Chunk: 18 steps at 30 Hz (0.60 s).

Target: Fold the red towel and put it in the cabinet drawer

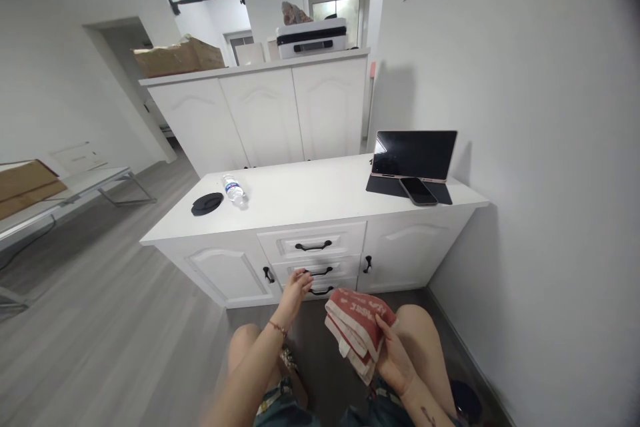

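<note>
**Crouched at the drawers, folded cloth in hand**

Nearest: two bare knees, person low on the grey wood-plank floor (100, 320) before a white cabinet. Right hand (395, 360) closed on a folded red-and-cream cloth with printed lettering (357, 327), gripped from below and behind, held above the right knee, just clear of the cabinet front. Several layers show at the fold's edge; lower flaps hang loose.

Left hand (295, 288) open, fingers spread, holding nothing. Fingertips at or just short of the black curved handle of the middle drawer (320, 271); cannot tell if touching. Thin red bracelet on that wrist.

Drawers all look shut: top handle (313, 246) above, a third mostly hidden behind the hand and cloth.

Further: white surface (310, 197) carries a clear plastic water bottle lying on its side (234, 191), a flat black round disc (207, 203) beside it, and at the far right a dark tablet propped on its stand (413, 155) with a black phone (418, 191) lying in front.

Risks, as I judge them: a one-handed hold on a layered cloth may let the fold slip open. The bottle on its side could roll if the cabinet is jolted.
</note>
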{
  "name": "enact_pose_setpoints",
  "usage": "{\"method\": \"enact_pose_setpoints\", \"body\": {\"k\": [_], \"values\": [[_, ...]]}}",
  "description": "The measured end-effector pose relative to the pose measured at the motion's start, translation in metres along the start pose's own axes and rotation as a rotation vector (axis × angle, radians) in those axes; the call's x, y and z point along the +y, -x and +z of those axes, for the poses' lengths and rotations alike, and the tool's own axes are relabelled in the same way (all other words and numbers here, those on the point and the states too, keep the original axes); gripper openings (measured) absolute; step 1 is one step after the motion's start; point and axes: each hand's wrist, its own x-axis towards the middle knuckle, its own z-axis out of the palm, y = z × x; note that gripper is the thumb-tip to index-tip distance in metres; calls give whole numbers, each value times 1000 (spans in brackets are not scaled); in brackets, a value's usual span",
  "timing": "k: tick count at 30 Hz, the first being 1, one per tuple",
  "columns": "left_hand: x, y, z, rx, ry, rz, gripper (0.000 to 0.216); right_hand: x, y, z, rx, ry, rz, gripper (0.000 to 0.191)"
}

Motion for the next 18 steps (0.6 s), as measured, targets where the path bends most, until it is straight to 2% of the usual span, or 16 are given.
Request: {"method": "enact_pose_setpoints", "body": {"k": [3, 5, 10, 14, 18], "values": [[8, -31, 22, 124, 181, -90, 14, 3, 3, -2, 1, -35, 16, 35], [13, -50, 36, 163, 215, -143, 10, 5, 6, -4, -1, -46, 45, 37], [22, -85, 59, 179, 247, -197, 13, 8, 11, -16, 12, -55, 95, 33], [19, -93, 64, 140, 240, -183, 17, 7, 12, -24, -7, 8, 111, 33], [12, -88, 58, 97, 238, -115, 15, 7, 11, -21, -3, 25, 106, 31]]}}
